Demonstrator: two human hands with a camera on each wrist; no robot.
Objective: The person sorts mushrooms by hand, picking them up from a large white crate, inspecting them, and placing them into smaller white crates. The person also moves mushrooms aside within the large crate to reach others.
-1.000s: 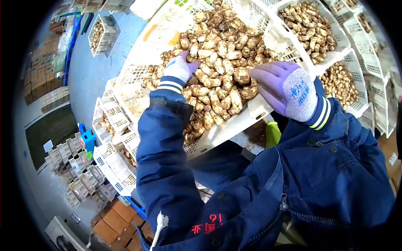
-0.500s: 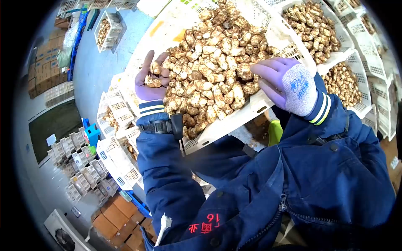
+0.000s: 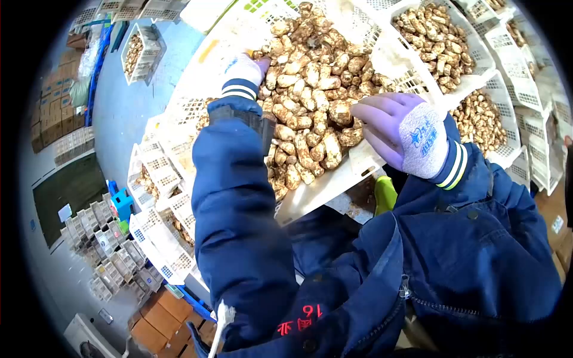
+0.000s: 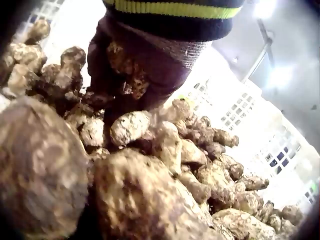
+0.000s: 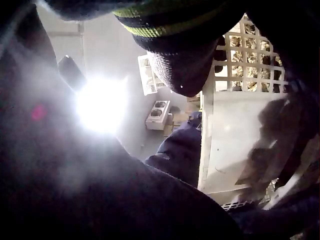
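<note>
Stubby brown-and-white mushrooms (image 3: 307, 113) lie heaped in a large white perforated crate (image 3: 328, 188). My left hand (image 3: 246, 68), in a purple and pale knit glove, reaches to the heap's far left side. In the left wrist view that hand (image 4: 160, 67) points down into the heap, and a couple of mushrooms (image 4: 120, 57) are held against its palm by the fingers, whose tips are hidden. My right hand (image 3: 406, 131) hovers palm down at the crate's near right edge, fingers extended beside the mushrooms. Only its cuff and gloved heel (image 5: 182, 72) show in the right wrist view.
Crates of mushrooms (image 3: 433, 39) stand at the right, with another (image 3: 483, 122) nearer. More white crates (image 3: 158, 238) sit at the left. A lone filled crate (image 3: 141, 53) is on the blue floor. Brown cartons (image 3: 158, 316) lie lower left.
My left hand drew back palm up with mushrooms in it, then turned over and went forward to the heap's far left side. My right hand has barely moved.
</note>
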